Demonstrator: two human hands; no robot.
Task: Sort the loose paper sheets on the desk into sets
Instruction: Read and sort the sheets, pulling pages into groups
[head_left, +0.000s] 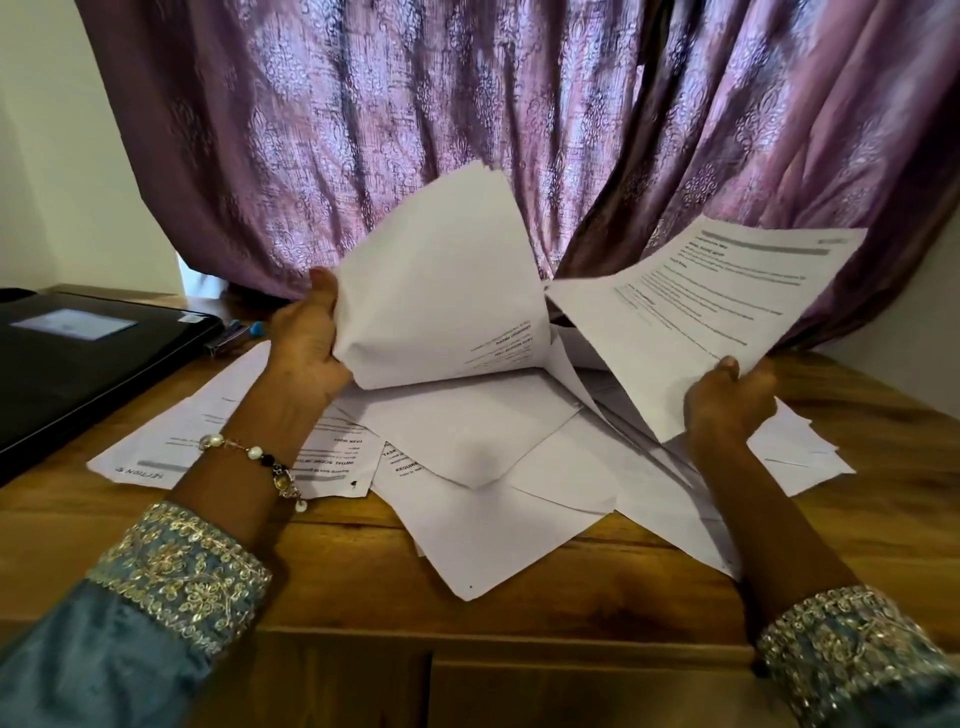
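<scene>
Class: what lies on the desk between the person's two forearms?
In the head view, loose sheets overlap in a pile on the desk.

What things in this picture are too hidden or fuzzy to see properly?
All in the head view:
- Words on the sheet in the right hand: too blurred to read.
- Sheets low in the paper pile: covered by those on top.
- Blue items beside the black folder: mostly hidden by the left hand and its sheet.
- The folder's left part: cut off by the frame edge.

Left hand (306, 343) raised, gripping, right hand (730, 397) apparently pinching
</scene>
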